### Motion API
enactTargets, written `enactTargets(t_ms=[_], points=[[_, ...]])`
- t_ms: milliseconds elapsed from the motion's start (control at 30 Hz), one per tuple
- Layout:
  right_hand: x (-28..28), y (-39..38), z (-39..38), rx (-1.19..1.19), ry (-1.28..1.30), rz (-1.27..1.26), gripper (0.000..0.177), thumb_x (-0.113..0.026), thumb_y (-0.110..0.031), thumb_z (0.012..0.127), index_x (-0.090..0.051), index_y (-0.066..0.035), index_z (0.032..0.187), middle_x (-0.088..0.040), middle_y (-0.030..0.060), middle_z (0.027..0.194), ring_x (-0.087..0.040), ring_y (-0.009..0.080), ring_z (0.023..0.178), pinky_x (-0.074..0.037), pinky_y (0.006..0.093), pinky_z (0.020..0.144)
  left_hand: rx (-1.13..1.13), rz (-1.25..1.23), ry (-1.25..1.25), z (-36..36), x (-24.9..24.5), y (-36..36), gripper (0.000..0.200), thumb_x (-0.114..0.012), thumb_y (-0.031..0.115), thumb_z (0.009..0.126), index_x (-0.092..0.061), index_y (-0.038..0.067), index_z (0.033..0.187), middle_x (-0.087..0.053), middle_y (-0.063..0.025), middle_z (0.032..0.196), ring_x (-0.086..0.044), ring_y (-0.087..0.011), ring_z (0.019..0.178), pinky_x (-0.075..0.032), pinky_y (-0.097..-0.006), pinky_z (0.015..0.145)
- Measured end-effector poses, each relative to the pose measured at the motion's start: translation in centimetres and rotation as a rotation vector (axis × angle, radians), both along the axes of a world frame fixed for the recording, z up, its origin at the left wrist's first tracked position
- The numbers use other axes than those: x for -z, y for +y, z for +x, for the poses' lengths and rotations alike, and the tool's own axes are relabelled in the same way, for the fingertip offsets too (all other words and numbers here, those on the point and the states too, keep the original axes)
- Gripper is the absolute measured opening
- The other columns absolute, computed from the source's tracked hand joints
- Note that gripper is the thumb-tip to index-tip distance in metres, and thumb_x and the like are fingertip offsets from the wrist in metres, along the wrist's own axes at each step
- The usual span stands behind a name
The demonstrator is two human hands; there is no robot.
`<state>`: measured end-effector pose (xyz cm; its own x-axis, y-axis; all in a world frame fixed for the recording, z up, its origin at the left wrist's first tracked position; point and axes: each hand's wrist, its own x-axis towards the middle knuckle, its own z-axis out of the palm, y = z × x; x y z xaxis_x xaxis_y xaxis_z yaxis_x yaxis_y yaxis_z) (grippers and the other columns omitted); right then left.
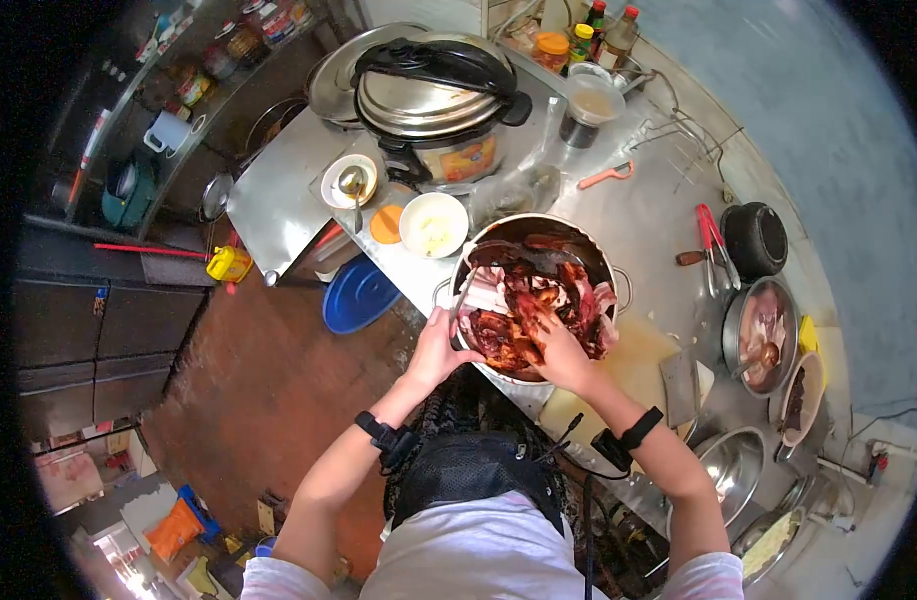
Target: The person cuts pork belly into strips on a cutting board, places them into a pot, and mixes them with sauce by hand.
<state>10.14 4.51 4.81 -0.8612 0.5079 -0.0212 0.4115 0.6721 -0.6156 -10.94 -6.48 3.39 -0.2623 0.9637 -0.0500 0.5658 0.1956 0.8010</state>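
- The big steel pot (611,283) stands at the near edge of the metal counter (649,215), just in front of the person. It is filled with meat pieces (569,290) in a dark red sauce.
- The right hand (559,352) is down in the pot, on top of the meat. Its fingers go between the pieces, so I cannot tell if they are closed on one or only pressing.
- The left hand (437,345) is on the pot's left side, with the fingers folded over the rim and gripping it.
- A dark ladle (514,255) lies inside the pot at the far side, partly under the meat.
- Just beyond the pot, on the left, there is a white bowl (434,225), and an orange lid (386,224) lies beside it. A small dish with a spoon (349,183) is a little farther.
- Behind these stands a large cooker (434,95) with its lid shut.
- To the right of the pot is a pale cutting board (629,365), with a cleaver (681,385) on its right end.
- Farther right are red tongs (709,245), a black pot (757,238) and a pan (762,335) with meat and a ladle in it.
- Under the counter, left of the pot, a blue basin (359,295) is on the floor.
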Motion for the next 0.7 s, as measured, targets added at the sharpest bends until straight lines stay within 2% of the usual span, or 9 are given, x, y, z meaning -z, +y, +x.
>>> enactTargets(t_ms=[67,100,267,333,367,500,567,667,700], points=[[-0.6,-0.9,0.4,-0.075,-0.357,0.062,0.052,-0.061,-0.019,0.079,-0.045,-0.002,0.125,-0.044,0.0184,0.13,-0.04,0.0337,0.122,-0.033,0.0399,0.103,0.001,-0.015,0.003,-0.1,0.0,-0.1,0.074,-0.088,0.018,0.045,-0.053,0.002,0.108,-0.04,-0.0063,0.076,-0.043,-0.0232,0.072,-0.041,-0.0351,0.065],[-0.5,-1.3,0.4,-0.081,-0.351,0.161,0.052,-0.059,-0.026,0.08,-0.046,-0.002,0.124,-0.045,0.0183,0.128,-0.04,0.032,0.122,-0.036,0.0387,0.1,-0.002,-0.03,0.006,-0.1,0.0,0.0,0.074,-0.088,0.018,0.045,-0.053,0.002,0.108,-0.04,-0.0064,0.076,-0.043,-0.0231,0.072,-0.041,-0.035,0.065],[0.1,-1.3,1.4,-0.104,-0.349,0.18,0.053,-0.058,-0.024,0.08,-0.045,0.0,0.125,-0.044,0.0161,0.132,-0.04,0.0319,0.123,-0.039,0.0393,0.098,0.007,-0.034,0.031,-0.1,-0.1,-0.1,0.072,-0.089,0.019,0.045,-0.052,0.001,0.105,-0.04,-0.007,0.077,-0.043,-0.0241,0.072,-0.041,-0.0353,0.065],[-0.3,0.1,1.3,0.053,-0.042,0.059,0.054,-0.066,-0.019,0.076,-0.046,0.0,0.122,-0.046,0.02,0.124,-0.045,0.0344,0.116,-0.037,0.0421,0.099,-0.002,-0.028,0.014,-0.1,0.0,-0.1,0.07,-0.089,0.019,0.045,-0.052,0.001,0.101,-0.04,-0.0073,0.077,-0.043,-0.0245,0.071,-0.041,-0.0354,0.065],[-0.4,0.9,0.8,0.178,0.091,0.173,0.053,-0.069,-0.015,0.074,-0.047,-0.001,0.12,-0.047,0.0217,0.12,-0.045,0.0376,0.114,-0.036,0.0438,0.1,-0.009,-0.045,0.014,-0.1,0.0,0.0,0.068,-0.089,0.02,0.045,-0.051,0.0,0.097,-0.04,-0.0075,0.077,-0.043,-0.0247,0.071,-0.041,-0.0356,0.065],[-1.8,6.8,-3.1,0.159,-0.223,0.204,0.069,-0.073,-0.033,0.07,-0.046,0.002,0.123,-0.046,0.0246,0.124,-0.042,0.0398,0.117,-0.035,0.0436,0.1,-0.01,-0.057,0.034,-0.2,0.1,0.0,0.064,-0.09,0.022,0.044,-0.046,0.0,0.086,-0.041,-0.0078,0.077,-0.044,-0.025,0.072,-0.041,-0.0361,0.065],[-0.5,9.1,-4.7,0.055,-0.573,-0.279,0.088,-0.078,-0.045,0.059,-0.046,0.005,0.123,-0.038,0.0252,0.134,-0.032,0.0391,0.127,-0.034,0.0431,0.102,-0.006,-0.056,0.024,-0.2,0.6,0.0,0.065,-0.09,0.022,0.044,-0.047,0.0,0.088,-0.041,-0.0079,0.077,-0.044,-0.0251,0.072,-0.041,-0.0363,0.065],[2.2,10.9,-6.6,-0.002,-0.674,-0.272,0.091,-0.079,-0.05,0.054,-0.05,0.003,0.122,-0.044,0.0236,0.131,-0.04,0.0359,0.123,-0.036,0.0402,0.101,-0.011,-0.048,0.0,-0.1,0.1,0.0,0.067,-0.089,0.021,0.044,-0.048,-0.001,0.092,-0.041,-0.0078,0.077,-0.044,-0.0249,0.072,-0.041,-0.0363,0.065],[0.0,10.9,-6.9,-0.038,-0.603,-0.348,0.08,-0.078,-0.046,0.055,-0.057,0.004,0.114,-0.052,0.0226,0.123,-0.049,0.0327,0.115,-0.04,0.0364,0.096,-0.015,-0.037,-0.01,0.0,-0.2,0.0,0.067,-0.089,0.021,0.045,-0.049,-0.001,0.094,-0.041,-0.0076,0.077,-0.044,-0.0246,0.072,-0.042,-0.0361,0.065]])
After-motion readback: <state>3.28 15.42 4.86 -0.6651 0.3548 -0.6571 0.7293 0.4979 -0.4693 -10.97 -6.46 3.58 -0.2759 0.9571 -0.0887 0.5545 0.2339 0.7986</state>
